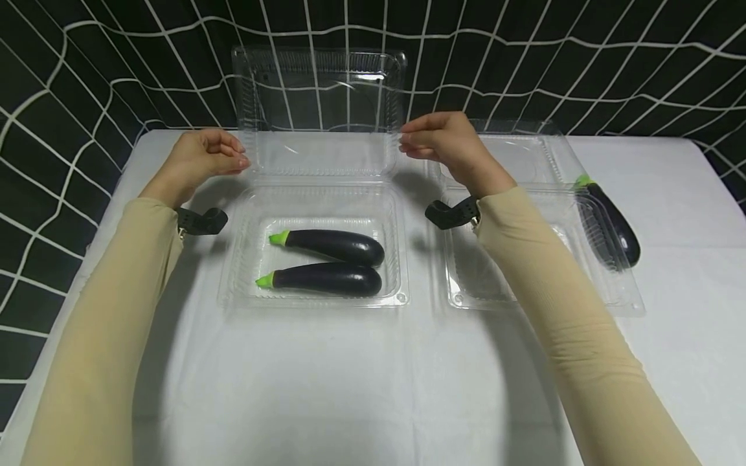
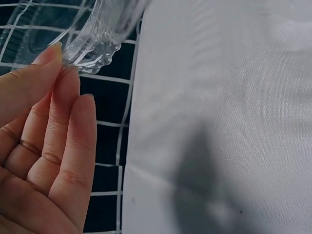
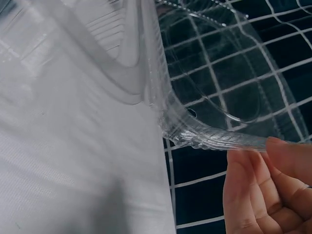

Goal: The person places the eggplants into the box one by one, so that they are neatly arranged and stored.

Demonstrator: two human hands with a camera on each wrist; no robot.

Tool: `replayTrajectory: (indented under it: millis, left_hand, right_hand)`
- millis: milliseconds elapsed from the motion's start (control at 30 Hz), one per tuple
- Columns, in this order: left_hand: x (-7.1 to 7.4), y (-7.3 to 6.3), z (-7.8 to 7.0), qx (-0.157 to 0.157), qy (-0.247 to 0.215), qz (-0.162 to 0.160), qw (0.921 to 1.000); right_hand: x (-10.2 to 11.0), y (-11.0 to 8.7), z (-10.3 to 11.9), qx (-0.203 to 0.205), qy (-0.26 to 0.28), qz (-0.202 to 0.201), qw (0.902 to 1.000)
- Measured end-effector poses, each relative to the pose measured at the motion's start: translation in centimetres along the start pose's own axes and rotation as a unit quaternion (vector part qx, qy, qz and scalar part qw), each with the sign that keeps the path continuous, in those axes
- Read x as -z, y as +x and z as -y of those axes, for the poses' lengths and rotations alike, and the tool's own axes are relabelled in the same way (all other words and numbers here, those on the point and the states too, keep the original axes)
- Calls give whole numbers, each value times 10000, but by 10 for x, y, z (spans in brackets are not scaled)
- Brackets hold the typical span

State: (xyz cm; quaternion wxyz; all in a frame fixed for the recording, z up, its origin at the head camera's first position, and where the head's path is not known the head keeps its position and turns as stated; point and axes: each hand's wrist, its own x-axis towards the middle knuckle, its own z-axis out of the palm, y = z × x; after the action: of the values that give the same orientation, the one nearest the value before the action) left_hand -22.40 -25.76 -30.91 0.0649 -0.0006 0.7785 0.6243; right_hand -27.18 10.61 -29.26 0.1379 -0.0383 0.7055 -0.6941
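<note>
A clear plastic clamshell container (image 1: pixel 230 278) stands on the table with its lid (image 1: pixel 320 110) raised upright at the back. Two dark eggplants with green stems, an upper one (image 1: pixel 340 246) and a lower one (image 1: pixel 329 279), lie side by side in its base. My left hand (image 1: pixel 201 158) pinches the lid's left edge between thumb and fingertips, and the left wrist view shows the plastic (image 2: pixel 92 51) at the fingertips. On the opposite side, my right hand (image 1: pixel 445 149) pinches the right edge; the lid (image 3: pixel 209 136) also shows in the right wrist view.
To the right stands a second clear container (image 1: pixel 626 301) with its lid (image 1: pixel 513 152) open, partly hidden by my right forearm. Another eggplant (image 1: pixel 620 226) lies at its right side, partly seen through the plastic. Behind the white-covered table (image 1: pixel 326 375) hangs a white net (image 1: pixel 583 42) over dark cloth.
</note>
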Motion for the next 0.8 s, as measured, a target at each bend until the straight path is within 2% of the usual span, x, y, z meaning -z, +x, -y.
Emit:
replayTrajectory:
  millis: [167,600,800]
  left_hand:
    - [-2,1,-3,-16,275,-73,9996]
    - [-4,-1,-10,-11,297,-424,9987]
    - [-4,-1,-10,8,349,-476,9983]
  right_hand:
    - [1,-1,7,110,96,-86,9999]
    - [-3,-3,21,661,218,-296,9971]
    - [-3,-4,28,967,424,-393,9936]
